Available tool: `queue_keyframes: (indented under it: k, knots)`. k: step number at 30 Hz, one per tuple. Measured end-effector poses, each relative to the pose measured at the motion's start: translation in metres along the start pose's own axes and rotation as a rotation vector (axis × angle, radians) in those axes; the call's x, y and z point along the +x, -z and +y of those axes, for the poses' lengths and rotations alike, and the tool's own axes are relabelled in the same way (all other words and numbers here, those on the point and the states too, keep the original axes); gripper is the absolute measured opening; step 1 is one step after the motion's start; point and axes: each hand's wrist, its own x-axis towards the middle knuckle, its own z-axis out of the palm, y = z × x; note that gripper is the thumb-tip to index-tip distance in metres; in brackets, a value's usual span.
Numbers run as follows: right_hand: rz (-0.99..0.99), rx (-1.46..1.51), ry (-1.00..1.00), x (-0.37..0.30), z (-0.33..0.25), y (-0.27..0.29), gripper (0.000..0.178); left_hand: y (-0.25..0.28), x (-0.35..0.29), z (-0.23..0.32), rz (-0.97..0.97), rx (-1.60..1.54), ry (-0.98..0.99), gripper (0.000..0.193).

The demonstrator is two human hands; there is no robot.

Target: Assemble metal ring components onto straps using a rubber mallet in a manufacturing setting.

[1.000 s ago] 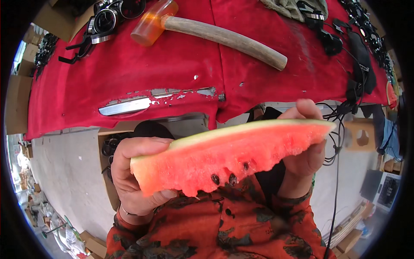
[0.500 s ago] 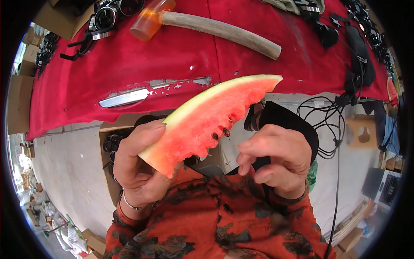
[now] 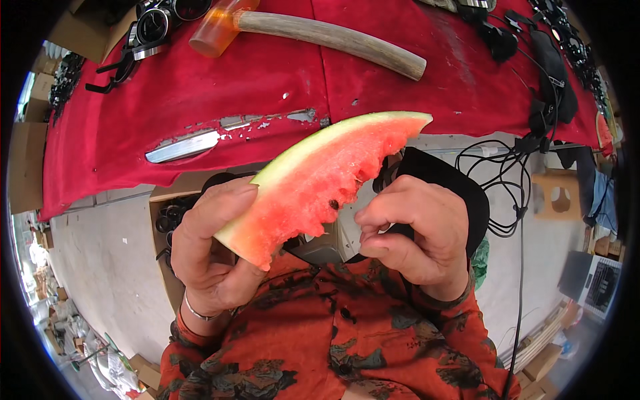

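Observation:
My left hand (image 3: 217, 250) grips the thick lower end of a bitten watermelon slice (image 3: 303, 190), thumb on one face and fingers behind. The slice tilts up to the right, its pale green rind toward the table and its ragged red flesh toward me. A dark seed (image 3: 333, 204) sits in the flesh near the bitten edge. Just right of that edge, my right hand (image 3: 420, 233) is closed in a pinch, apart from the melon. Whatever its fingertips hold, if anything, is too small to make out.
A red-covered table (image 3: 267, 87) with a torn front edge lies ahead, bearing a mallet (image 3: 327, 37) with an orange head and headgear with round lenses (image 3: 153, 30). Black cables (image 3: 497, 183) hang at right. An open carton (image 3: 167, 267) stands below left.
My right hand's fingers have drawn together into a pinch and shifted slightly left. One of two dark seeds no longer shows on the bitten edge. My left hand keeps its grip.

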Motion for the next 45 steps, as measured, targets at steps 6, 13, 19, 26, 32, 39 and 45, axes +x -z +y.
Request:
queue_keyframes:
  k: [6, 13, 19, 26, 32, 39, 45]
  knots:
    - [0.034, 0.123, -0.14, 0.0, -0.005, -0.01, 0.031, -0.002, 0.001, 0.003, -0.028, 0.045, -0.019, 0.044]
    - [-0.001, -0.013, -0.049, 0.002, -0.004, -0.006, 0.025, 0.002, 0.004, 0.002, -0.095, 0.06, -0.035, 0.045]
    - [0.049, -0.005, 0.011, 0.0, 0.002, -0.001, 0.024, 0.003, -0.005, 0.002, -0.019, -0.017, 0.071, 0.048]
    - [0.105, 0.134, -0.135, -0.006, -0.001, -0.007, 0.039, -0.001, -0.008, 0.003, -0.019, -0.148, 0.15, 0.05]
    - [0.04, 0.041, -0.082, -0.002, 0.0, -0.001, 0.042, -0.001, -0.009, 0.002, -0.009, -0.072, 0.126, 0.049]
    - [0.054, 0.148, -0.154, -0.003, -0.001, 0.003, 0.022, -0.003, -0.01, 0.002, 0.052, -0.081, 0.148, 0.05]
    - [0.024, 0.25, -0.179, -0.007, 0.005, 0.008, 0.013, 0.004, -0.013, -0.004, 0.133, -0.11, 0.199, 0.053]
